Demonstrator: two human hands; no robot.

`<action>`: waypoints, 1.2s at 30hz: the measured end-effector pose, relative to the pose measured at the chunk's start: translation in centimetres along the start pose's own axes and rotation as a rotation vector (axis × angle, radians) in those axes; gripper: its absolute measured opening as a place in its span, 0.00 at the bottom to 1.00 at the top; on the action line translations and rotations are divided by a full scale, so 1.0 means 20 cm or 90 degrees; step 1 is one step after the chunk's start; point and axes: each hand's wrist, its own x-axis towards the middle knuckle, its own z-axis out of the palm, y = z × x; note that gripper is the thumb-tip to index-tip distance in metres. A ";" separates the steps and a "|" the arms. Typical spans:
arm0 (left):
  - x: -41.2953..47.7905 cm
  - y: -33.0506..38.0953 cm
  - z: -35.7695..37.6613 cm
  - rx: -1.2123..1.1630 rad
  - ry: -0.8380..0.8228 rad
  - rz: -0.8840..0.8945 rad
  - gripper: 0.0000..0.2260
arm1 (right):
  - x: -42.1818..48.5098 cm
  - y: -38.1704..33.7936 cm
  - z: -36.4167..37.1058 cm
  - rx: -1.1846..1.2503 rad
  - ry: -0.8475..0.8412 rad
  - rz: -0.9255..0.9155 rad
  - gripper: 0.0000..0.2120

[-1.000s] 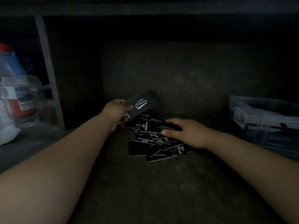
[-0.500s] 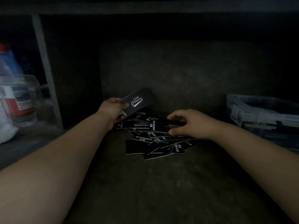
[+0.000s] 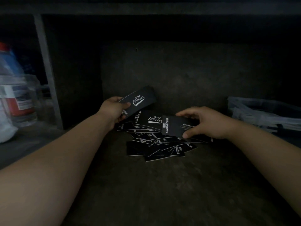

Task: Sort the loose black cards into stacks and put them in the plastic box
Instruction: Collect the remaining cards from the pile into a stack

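Change from the frame half a second earlier: the right hand [image 3: 206, 123] then had its fingers down on the pile. It now holds a single black rectangular card printed "CAMPING CLUB" [image 3: 176, 126] raised off the pile, with the printed face tilted toward the camera. The left hand [image 3: 112, 110] and its stack show almost no change in position.

Orientation:
- Single card: the long axis runs roughly left to right. The free short edge points left, toward the left hand. The "CAMPING CLUB" lettering runs along that short edge.
- Held stack of black cards with the white "Club Camping" script [image 3: 140, 99]: the long axis rises from lower left to upper right, and the free end points toward the back wall of the shelf.

Grip state:
- Right hand: the fingers [image 3: 184, 113] curl over the upper edge of the single card and the thumb presses the lower edge. This is a pinch at the right end of the card.
- Left hand: the thumb lies across the top face of the stack. The remaining fingers are under the stack and hidden.

Locations: the pile of loose black cards [image 3: 156, 144] lies overlapping at mixed angles on the dark shelf [image 3: 162, 193], below and between the two hands. The clear plastic box [image 3: 263, 115] stands at the right edge, well apart from the pile. A blurred clear bottle with a red-and-white label [image 3: 14, 95] stands at the far left.
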 end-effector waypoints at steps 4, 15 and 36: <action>-0.02 0.00 0.00 -0.023 0.021 0.037 0.10 | -0.01 0.00 -0.03 0.029 0.007 -0.004 0.23; -0.10 0.02 0.02 0.038 -0.104 0.005 0.10 | -0.01 0.00 -0.01 0.015 0.129 -0.061 0.12; -0.15 0.02 0.05 0.307 -0.357 0.119 0.19 | 0.04 -0.01 0.06 -0.161 0.275 -0.068 0.17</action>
